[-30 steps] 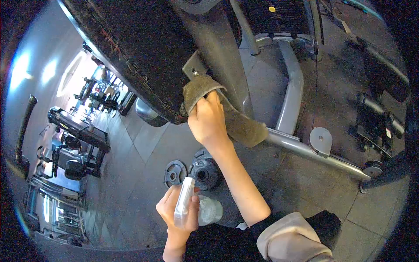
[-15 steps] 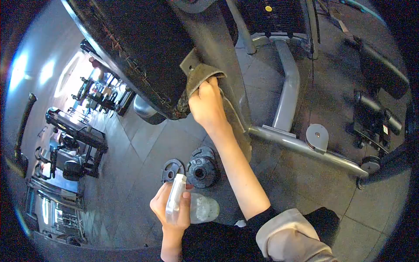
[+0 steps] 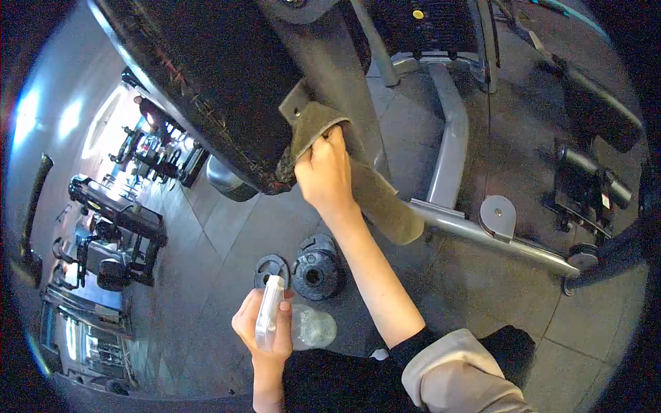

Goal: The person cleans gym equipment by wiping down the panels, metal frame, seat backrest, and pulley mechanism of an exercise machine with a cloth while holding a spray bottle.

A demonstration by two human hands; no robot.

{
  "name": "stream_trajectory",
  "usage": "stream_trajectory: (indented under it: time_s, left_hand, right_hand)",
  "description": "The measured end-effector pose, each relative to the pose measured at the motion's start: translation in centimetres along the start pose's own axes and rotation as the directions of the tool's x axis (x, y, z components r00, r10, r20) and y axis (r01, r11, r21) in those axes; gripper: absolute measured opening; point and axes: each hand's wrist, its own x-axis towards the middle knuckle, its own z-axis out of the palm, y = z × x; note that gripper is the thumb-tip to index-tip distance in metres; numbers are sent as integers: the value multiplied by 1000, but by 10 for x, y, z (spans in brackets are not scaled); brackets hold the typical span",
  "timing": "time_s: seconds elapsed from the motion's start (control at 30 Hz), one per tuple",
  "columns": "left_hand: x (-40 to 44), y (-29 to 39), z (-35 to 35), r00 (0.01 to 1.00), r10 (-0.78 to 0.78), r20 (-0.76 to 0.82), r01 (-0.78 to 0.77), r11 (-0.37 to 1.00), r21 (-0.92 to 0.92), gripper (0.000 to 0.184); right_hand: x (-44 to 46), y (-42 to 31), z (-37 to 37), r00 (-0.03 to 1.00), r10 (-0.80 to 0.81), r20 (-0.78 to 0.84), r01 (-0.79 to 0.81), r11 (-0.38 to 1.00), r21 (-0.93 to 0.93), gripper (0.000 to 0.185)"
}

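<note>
My right hand (image 3: 323, 172) is closed on a grey-olive cloth (image 3: 396, 219), pressed by the lower edge of a worn black pad (image 3: 234, 76) with ragged stitching. One end of the cloth hangs down to the right of my wrist; its upper part lies folded over my fingertips, which are partly hidden. Next to the cloth a metal bracket (image 3: 295, 104) with a hole sticks out. Lower down, my left hand (image 3: 249, 327) grips a clear spray bottle (image 3: 315, 327) by its white head, the bottle held tilted.
Dark weight plates (image 3: 318, 270) are stacked on the tiled floor (image 3: 227, 230) below. A grey machine frame (image 3: 451, 138) with a long floor bar (image 3: 509, 241) stands to the right. More gym machines (image 3: 117, 227) line the left, where a person (image 3: 153, 113) shows far off.
The cloth's loose end has swung out to the right, showing more of it. My right hand has stayed near the pad's edge, and my left hand still holds the spray bottle.
</note>
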Motion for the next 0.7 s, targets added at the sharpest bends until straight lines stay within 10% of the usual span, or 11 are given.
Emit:
stream_trajectory:
  time_s: [0.43,0.7]
  left_hand:
    - [7,1,18,999,-50,5,50,997,-55,45]
    - [7,7,9,998,4,62,-4,1000,5,17]
  right_hand:
    - [-4,-28,-10,973,138,185,-143,990,15,34]
    - [-8,-12,-12,989,-27,148,21,999,44,32]
